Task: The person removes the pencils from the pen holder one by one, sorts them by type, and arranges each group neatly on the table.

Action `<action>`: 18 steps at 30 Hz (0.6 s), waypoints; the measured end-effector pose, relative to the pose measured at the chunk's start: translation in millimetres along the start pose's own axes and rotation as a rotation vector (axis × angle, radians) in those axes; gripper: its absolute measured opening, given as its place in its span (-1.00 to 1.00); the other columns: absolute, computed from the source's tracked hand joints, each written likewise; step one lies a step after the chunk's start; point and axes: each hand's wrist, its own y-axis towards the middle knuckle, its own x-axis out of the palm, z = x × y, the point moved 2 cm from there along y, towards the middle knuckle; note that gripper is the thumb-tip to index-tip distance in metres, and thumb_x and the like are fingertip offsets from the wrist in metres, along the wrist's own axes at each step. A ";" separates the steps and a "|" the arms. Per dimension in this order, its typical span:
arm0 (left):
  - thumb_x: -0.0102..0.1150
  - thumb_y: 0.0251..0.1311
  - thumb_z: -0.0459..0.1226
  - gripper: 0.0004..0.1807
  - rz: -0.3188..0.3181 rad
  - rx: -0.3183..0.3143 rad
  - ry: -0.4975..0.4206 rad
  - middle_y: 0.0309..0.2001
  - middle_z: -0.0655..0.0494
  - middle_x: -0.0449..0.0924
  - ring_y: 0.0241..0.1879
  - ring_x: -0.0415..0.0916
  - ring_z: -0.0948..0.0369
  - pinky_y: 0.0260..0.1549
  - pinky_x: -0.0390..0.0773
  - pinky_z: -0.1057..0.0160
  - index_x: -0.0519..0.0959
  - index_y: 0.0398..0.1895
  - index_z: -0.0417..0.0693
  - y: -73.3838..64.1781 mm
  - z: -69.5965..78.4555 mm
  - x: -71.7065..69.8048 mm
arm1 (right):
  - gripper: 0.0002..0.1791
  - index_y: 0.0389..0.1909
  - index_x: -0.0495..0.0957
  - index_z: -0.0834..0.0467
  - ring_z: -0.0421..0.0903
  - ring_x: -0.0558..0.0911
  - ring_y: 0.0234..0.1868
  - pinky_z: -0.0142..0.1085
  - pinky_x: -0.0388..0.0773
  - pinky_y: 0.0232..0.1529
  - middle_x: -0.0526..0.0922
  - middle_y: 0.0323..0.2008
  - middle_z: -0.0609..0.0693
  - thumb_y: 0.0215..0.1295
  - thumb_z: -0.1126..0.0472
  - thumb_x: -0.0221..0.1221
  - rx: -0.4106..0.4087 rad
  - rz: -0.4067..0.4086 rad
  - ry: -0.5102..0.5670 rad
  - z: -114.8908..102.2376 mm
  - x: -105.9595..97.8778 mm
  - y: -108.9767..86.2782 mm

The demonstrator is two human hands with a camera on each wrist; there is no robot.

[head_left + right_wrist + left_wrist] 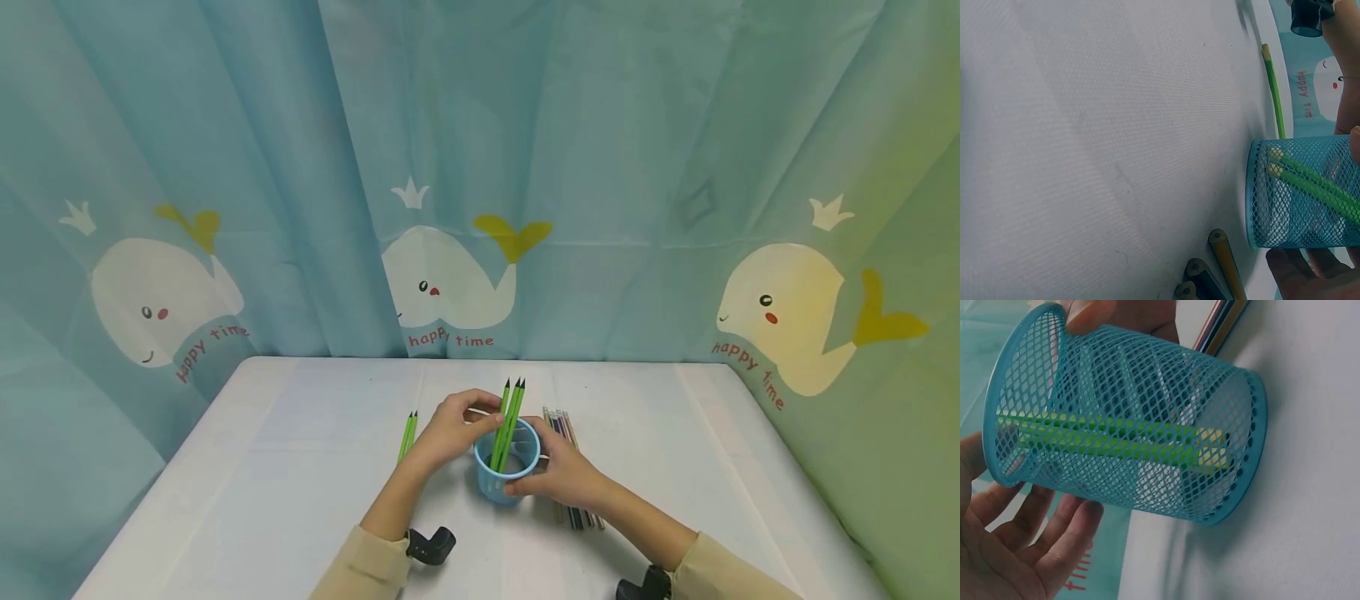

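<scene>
A light-blue mesh pen cup stands on the white table with three green pencils in it, their black points up. My right hand grips the cup from the right, thumb in front. At the cup's left rim my left hand pinches the green pencils between thumb and index finger. Its other fingers lie along the outside of the mesh in the left wrist view. Through the mesh, the pencils' pale ends show near the cup's bottom.
More green pencils lie on the table beyond my left forearm. Several darker coloured pencils lie in a bunch beside the cup, partly under my right hand. A curtain with whale prints hangs behind the table.
</scene>
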 end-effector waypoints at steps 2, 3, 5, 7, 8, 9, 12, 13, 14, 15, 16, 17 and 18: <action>0.25 0.32 -0.14 -0.66 0.002 -0.008 0.003 0.02 0.03 0.66 -0.06 0.63 0.12 -0.10 0.67 0.18 0.61 0.08 -0.08 0.5 0.3 1.4 | -0.05 0.37 0.26 0.03 0.13 0.48 0.30 0.24 0.36 0.28 0.53 0.23 -0.03 -0.05 0.14 0.54 0.000 0.002 -0.006 -0.3 -0.1 -0.1; 0.25 0.32 -0.13 -0.66 0.002 -0.009 0.006 0.02 0.03 0.66 -0.06 0.63 0.12 -0.11 0.67 0.19 0.61 0.07 -0.08 0.6 0.3 2.0 | -0.05 0.37 0.26 0.04 0.13 0.48 0.30 0.24 0.36 0.28 0.53 0.23 -0.02 -0.05 0.14 0.54 -0.003 0.002 -0.009 -0.4 0.0 0.0; 0.25 0.32 -0.13 -0.67 0.000 -0.008 0.012 0.01 0.03 0.67 -0.07 0.63 0.13 -0.12 0.67 0.19 0.61 0.07 -0.08 1.1 0.3 2.8 | -0.06 0.37 0.26 0.05 0.14 0.48 0.30 0.24 0.36 0.28 0.53 0.23 -0.01 -0.04 0.14 0.54 -0.011 -0.002 -0.017 -1.0 0.0 0.1; 0.25 0.32 -0.13 -0.67 -0.003 -0.006 0.018 0.00 0.04 0.67 -0.07 0.63 0.13 -0.13 0.68 0.19 0.61 0.06 -0.08 1.4 0.3 3.2 | -0.07 0.37 0.27 0.08 0.15 0.48 0.29 0.24 0.37 0.27 0.53 0.23 0.02 -0.02 0.14 0.53 -0.024 -0.008 -0.020 -1.7 0.0 0.6; 0.25 0.32 -0.13 -0.67 -0.005 -0.003 0.022 0.00 0.04 0.67 -0.07 0.62 0.13 -0.13 0.68 0.19 0.61 0.06 -0.09 1.7 0.0 3.3 | -0.08 0.37 0.27 0.08 0.16 0.48 0.29 0.23 0.37 0.27 0.53 0.23 0.03 -0.02 0.15 0.53 -0.029 -0.009 -0.020 -2.0 0.0 0.8; 0.24 0.33 -0.13 -0.68 -0.006 -0.003 0.026 -0.01 0.05 0.67 -0.06 0.62 0.13 -0.13 0.68 0.19 0.61 0.05 -0.09 1.7 0.2 3.4 | -0.09 0.36 0.27 0.09 0.16 0.48 0.29 0.23 0.37 0.26 0.52 0.23 0.03 -0.01 0.15 0.53 -0.032 -0.013 -0.018 -2.3 0.0 1.0; 0.24 0.33 -0.15 -0.71 -0.004 0.000 0.028 -0.03 0.05 0.67 -0.06 0.62 0.13 -0.14 0.68 0.19 0.62 0.02 -0.09 1.4 0.6 3.6 | -0.10 0.35 0.28 0.09 0.17 0.47 0.28 0.23 0.37 0.25 0.53 0.22 0.05 -0.01 0.16 0.53 -0.036 -0.016 -0.011 -3.0 0.1 1.0; 0.24 0.33 -0.16 -0.72 -0.002 0.000 0.028 -0.04 0.06 0.67 -0.06 0.62 0.12 -0.14 0.68 0.20 0.62 0.00 -0.09 1.2 0.7 3.7 | -0.10 0.35 0.28 0.09 0.17 0.47 0.28 0.23 0.37 0.25 0.53 0.21 0.05 -0.01 0.16 0.53 -0.036 -0.015 -0.011 -3.0 0.2 0.9; 0.25 0.32 -0.16 -0.74 0.001 0.001 0.028 -0.05 0.06 0.67 -0.06 0.62 0.12 -0.15 0.68 0.20 0.62 -0.02 -0.09 1.0 0.9 3.8 | -0.10 0.35 0.29 0.08 0.17 0.47 0.28 0.24 0.37 0.25 0.53 0.21 0.04 -0.01 0.16 0.53 -0.034 -0.014 -0.015 -2.8 0.4 0.8; 0.25 0.32 -0.17 -0.75 0.004 -0.002 0.026 -0.06 0.07 0.66 -0.06 0.62 0.12 -0.14 0.68 0.20 0.62 -0.03 -0.08 0.6 1.2 3.9 | -0.10 0.35 0.28 0.08 0.17 0.47 0.28 0.24 0.37 0.25 0.53 0.22 0.03 -0.02 0.16 0.53 -0.032 -0.014 -0.017 -2.7 0.6 0.7; 0.25 0.32 -0.17 -0.76 0.006 -0.001 0.026 -0.06 0.07 0.66 -0.06 0.62 0.12 -0.14 0.68 0.21 0.62 -0.05 -0.08 0.3 1.1 3.9 | -0.09 0.36 0.28 0.07 0.16 0.47 0.29 0.24 0.37 0.26 0.53 0.22 0.02 -0.02 0.15 0.53 -0.029 -0.012 -0.021 -2.4 0.9 0.7; 0.25 0.32 -0.17 -0.77 0.009 -0.002 0.026 -0.07 0.07 0.66 -0.06 0.62 0.12 -0.15 0.67 0.21 0.62 -0.06 -0.07 -0.1 1.2 3.8 | -0.09 0.36 0.28 0.06 0.16 0.48 0.29 0.24 0.36 0.26 0.54 0.22 0.01 -0.03 0.15 0.54 -0.026 -0.010 -0.025 -1.9 1.1 0.7; 0.25 0.32 -0.17 -0.78 0.011 -0.003 0.027 -0.07 0.08 0.66 -0.06 0.62 0.12 -0.15 0.67 0.21 0.62 -0.07 -0.07 -0.5 1.3 3.7 | -0.08 0.36 0.28 0.06 0.15 0.48 0.29 0.23 0.36 0.26 0.54 0.21 0.01 -0.04 0.14 0.54 -0.024 -0.008 -0.025 -1.3 1.3 0.8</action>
